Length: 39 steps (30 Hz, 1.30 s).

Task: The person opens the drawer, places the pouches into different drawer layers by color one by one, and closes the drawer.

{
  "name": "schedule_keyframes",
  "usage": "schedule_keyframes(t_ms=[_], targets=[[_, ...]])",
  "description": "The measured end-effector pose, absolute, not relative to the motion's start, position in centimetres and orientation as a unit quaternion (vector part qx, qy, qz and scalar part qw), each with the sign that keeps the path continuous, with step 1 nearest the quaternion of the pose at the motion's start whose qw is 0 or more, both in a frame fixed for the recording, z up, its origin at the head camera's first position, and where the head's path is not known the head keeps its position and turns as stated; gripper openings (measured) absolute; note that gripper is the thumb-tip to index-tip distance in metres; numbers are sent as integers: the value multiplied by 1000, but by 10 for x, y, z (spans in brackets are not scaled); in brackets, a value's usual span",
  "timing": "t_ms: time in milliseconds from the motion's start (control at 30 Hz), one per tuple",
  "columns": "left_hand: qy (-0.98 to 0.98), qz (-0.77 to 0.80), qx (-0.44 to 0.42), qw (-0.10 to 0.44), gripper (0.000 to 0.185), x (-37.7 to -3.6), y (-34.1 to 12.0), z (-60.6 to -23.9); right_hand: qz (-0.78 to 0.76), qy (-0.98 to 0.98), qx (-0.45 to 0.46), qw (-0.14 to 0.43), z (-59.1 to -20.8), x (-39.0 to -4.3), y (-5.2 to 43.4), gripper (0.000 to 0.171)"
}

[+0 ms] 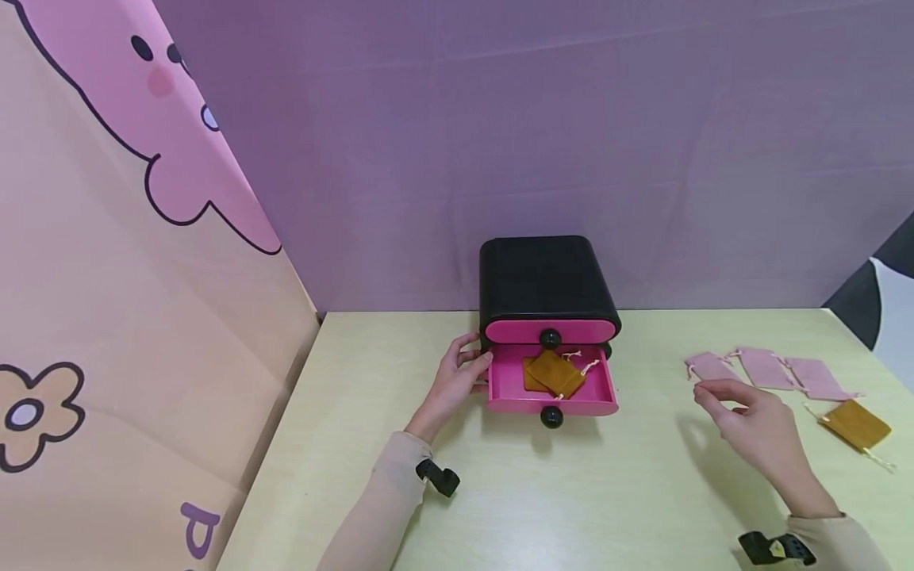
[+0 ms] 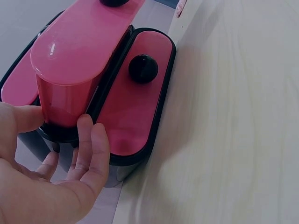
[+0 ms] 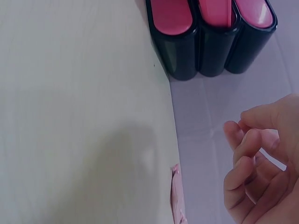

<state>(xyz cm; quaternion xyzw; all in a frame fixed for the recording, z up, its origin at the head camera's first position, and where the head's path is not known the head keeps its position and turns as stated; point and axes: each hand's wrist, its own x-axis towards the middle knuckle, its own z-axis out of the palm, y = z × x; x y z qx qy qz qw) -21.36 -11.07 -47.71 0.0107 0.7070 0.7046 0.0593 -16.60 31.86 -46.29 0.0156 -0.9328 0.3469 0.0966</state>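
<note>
Two mustard pouches (image 1: pixel 555 373) lie in the open pink drawer (image 1: pixel 500 385), left hand (image 1: pixel 457 382) fingers resting straight against its side, right hand (image 1: pixel 750 420) loosely curled, holding nothing, near pink pouches (image 1: pixel 767 369).

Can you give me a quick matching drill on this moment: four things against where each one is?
Things:
1. left hand
2. right hand
3. pink pouches
4. brown pouches

Places:
A. in the open drawer
B. in a row on the table, far right
C. at the drawer's left side
D. in the air, holding nothing, near the pink pouches

Pairs: 1-C, 2-D, 3-B, 4-A
</note>
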Motion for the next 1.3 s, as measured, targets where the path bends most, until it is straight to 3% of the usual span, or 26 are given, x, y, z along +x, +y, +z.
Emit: schedule_keyframes(t_ms=[600, 1300], targets=[[708, 704, 13, 61, 60, -214, -111, -479, 313, -946, -13, 83, -470, -168, 360, 47], [705, 707, 14, 63, 61, -213, -112, -478, 281, -956, -36, 78, -480, -172, 398, 47]])
